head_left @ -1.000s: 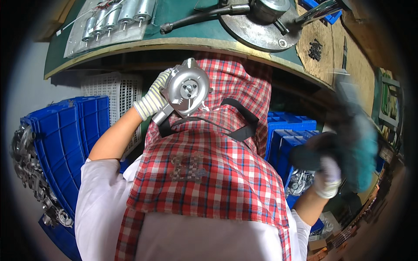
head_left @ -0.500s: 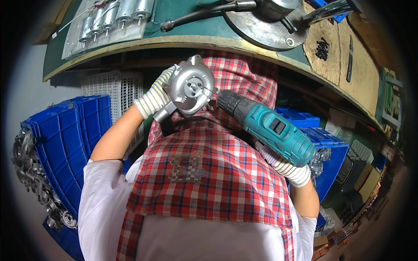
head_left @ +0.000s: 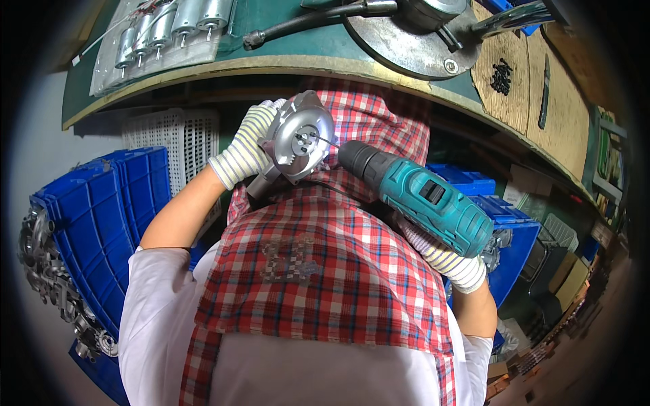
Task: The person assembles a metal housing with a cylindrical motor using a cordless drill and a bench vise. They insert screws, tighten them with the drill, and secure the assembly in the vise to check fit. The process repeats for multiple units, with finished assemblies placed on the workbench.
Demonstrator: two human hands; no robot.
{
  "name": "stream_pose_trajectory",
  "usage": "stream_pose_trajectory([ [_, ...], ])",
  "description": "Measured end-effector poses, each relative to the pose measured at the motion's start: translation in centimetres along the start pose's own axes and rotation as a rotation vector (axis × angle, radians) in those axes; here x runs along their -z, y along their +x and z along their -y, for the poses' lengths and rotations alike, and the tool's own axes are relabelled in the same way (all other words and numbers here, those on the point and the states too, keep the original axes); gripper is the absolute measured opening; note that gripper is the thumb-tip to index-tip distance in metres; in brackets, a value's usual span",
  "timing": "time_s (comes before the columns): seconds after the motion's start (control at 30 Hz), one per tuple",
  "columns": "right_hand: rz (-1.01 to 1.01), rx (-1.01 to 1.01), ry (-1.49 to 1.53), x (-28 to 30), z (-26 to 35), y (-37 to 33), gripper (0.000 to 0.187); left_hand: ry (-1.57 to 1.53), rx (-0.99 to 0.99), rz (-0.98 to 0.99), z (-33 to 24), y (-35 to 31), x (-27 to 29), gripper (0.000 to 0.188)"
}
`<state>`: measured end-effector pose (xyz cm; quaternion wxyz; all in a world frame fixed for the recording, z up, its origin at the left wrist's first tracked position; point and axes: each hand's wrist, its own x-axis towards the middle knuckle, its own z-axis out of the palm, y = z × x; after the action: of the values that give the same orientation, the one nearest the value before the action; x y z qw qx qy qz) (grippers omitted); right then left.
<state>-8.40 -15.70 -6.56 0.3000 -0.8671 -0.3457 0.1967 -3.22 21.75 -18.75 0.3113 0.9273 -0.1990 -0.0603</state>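
Observation:
My left hand (head_left: 248,145), in a striped work glove, is closed round the side of a round silver metal housing (head_left: 313,120) with a short outlet pipe. The housing's hollow face is tilted toward the right, and dark screws show at its centre. In my right hand (head_left: 440,257), gloved likewise, is a teal cordless drill (head_left: 426,196). My fingers wrap its grip under the body and are partly hidden. The drill's thin bit points left at the housing's centre; its tip is at or close to the screws, and I cannot tell whether it touches.
Several silver motors (head_left: 161,30) lie on the green bench (head_left: 291,54) ahead. A heavy round metal base (head_left: 406,51) stands right of them. Black screws (head_left: 501,76) and a dark knife-like tool (head_left: 544,95) lie on a wooden board. Blue crates (head_left: 101,216) with metal parts flank me.
My left hand has turned the housing, so its hollow face now tilts more to the right. The drill has stayed almost in place, its bit still toward the centre.

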Motion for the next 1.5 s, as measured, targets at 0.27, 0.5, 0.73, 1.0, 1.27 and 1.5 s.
stream_pose_trajectory([
  [0.27, 0.042, -0.146, 0.208, 0.1, 0.5, -1.3, 0.041, -0.309, -0.002, -0.086, 0.0, -0.4, 0.0, 0.054],
  [0.5, 0.002, -0.316, 0.413, -0.5, 0.5, -2.1, 0.041, -0.456, 0.110, -0.054, 1.6, -1.3, -1.0, 0.068],
  [0.73, -0.039, -0.057, 0.105, -0.9, -0.3, -0.7, 0.042, -0.280, 0.064, -0.055, -0.6, -0.7, 0.7, 0.068],
  [1.0, -0.033, -0.297, 0.492, 0.0, 1.2, -0.1, 0.038, -0.043, 0.002, -0.072, -0.1, -1.0, 0.2, 0.072],
  [1.27, -0.034, -0.191, 0.356, -0.2, 0.6, -0.2, 0.039, -0.211, 0.046, -0.057, 0.0, -0.8, 0.2, 0.071],
  [1.5, -0.045, -0.135, 0.264, -0.2, 0.4, -0.8, 0.040, -0.341, 0.050, -0.078, 0.6, -0.8, -0.4, 0.066],
])
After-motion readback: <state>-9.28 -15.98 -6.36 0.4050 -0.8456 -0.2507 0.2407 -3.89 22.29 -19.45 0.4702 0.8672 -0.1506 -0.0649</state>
